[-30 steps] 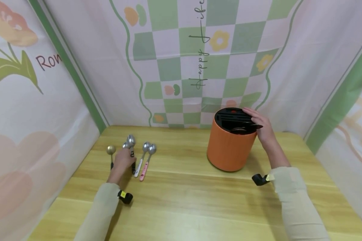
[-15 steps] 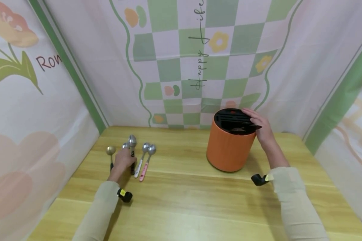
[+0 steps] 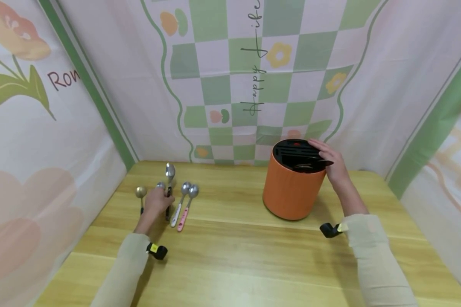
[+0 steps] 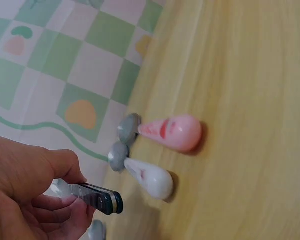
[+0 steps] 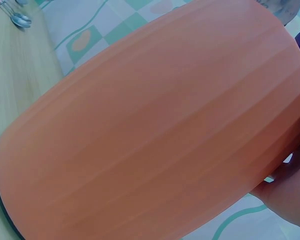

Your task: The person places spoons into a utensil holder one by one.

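Observation:
My left hand (image 3: 156, 201) pinches the black handle of a metal spoon (image 3: 170, 172) between thumb and fingers. In the left wrist view that black handle (image 4: 104, 198) sticks out past the fingertips, above the table. To its right lie a white-handled spoon (image 3: 177, 213) and a pink-handled spoon (image 3: 186, 212). Another silver spoon (image 3: 160, 185) is partly hidden behind the hand, and a gold-coloured ladle-like spoon (image 3: 140, 192) lies to its left. My right hand (image 3: 335, 164) rests with extended fingers along the rim of an orange utensil holder (image 3: 293, 192), which has a black slotted top.
Inside the holder's large opening is a utensil with a rounded edge (image 3: 303, 166), and a dark tip (image 3: 326, 163) juts over the rim by the right hand. The wooden table (image 3: 230, 256) meets a patterned cloth (image 3: 238, 85) at the back.
The black-handled spoon in my left hand has shifted slightly away from me, its bowl now farther from the other spoons. My right hand and the holder have stayed put.

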Available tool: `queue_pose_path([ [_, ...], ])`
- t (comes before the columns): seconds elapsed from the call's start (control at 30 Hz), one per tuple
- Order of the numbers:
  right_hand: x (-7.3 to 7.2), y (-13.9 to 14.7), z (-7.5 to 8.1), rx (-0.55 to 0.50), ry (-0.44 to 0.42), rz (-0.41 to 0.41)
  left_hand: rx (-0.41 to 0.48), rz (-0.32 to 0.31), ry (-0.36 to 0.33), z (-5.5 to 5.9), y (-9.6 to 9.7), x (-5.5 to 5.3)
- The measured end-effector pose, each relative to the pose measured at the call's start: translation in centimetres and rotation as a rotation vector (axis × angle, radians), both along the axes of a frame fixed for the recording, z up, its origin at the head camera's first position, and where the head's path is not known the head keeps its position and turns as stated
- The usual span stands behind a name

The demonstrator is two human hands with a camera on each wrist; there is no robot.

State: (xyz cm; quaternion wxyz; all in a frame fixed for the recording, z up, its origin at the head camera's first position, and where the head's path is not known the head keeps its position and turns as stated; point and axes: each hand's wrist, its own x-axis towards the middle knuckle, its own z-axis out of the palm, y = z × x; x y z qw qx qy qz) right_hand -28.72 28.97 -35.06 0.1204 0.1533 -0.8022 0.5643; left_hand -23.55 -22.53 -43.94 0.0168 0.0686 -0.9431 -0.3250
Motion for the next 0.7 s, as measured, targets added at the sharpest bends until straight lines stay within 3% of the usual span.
queue_pose_path([
  [0.33,0.2,0.0,0.2,0.018,0.009,-0.006,0.035,-0.029,0.047,2.2,1.7,0.8],
  [0.7,0.3,-0.1,0.3,0.04,0.016,-0.012,0.133,-0.077,0.178,3.6,3.9,1.9],
])
